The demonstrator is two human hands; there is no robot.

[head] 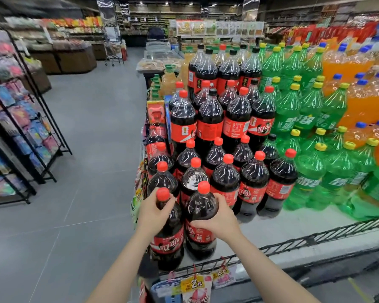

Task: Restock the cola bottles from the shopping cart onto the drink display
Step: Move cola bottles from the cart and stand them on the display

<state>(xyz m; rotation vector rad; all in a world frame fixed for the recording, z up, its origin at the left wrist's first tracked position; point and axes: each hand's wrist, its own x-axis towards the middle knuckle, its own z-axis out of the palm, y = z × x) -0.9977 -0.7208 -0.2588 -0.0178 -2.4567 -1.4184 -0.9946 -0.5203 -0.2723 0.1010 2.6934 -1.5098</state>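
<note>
Two large cola bottles with red caps stand side by side at the front left corner of the drink display [293, 228]. My left hand [154, 212] grips the neck of the left cola bottle [170, 239], just under its cap. My right hand [219, 219] wraps around the body of the right cola bottle [200, 206], above its red label. Behind them several more cola bottles [225, 178] stand in stepped tiers. The shopping cart is not in view.
Green soda bottles [311, 171] and orange soda bottles [363, 106] fill the display to the right. A black wire rail [315, 239] with hanging price tags [195, 285] edges the shelf front. A black rack of packets [20, 132] stands left across the grey floor aisle.
</note>
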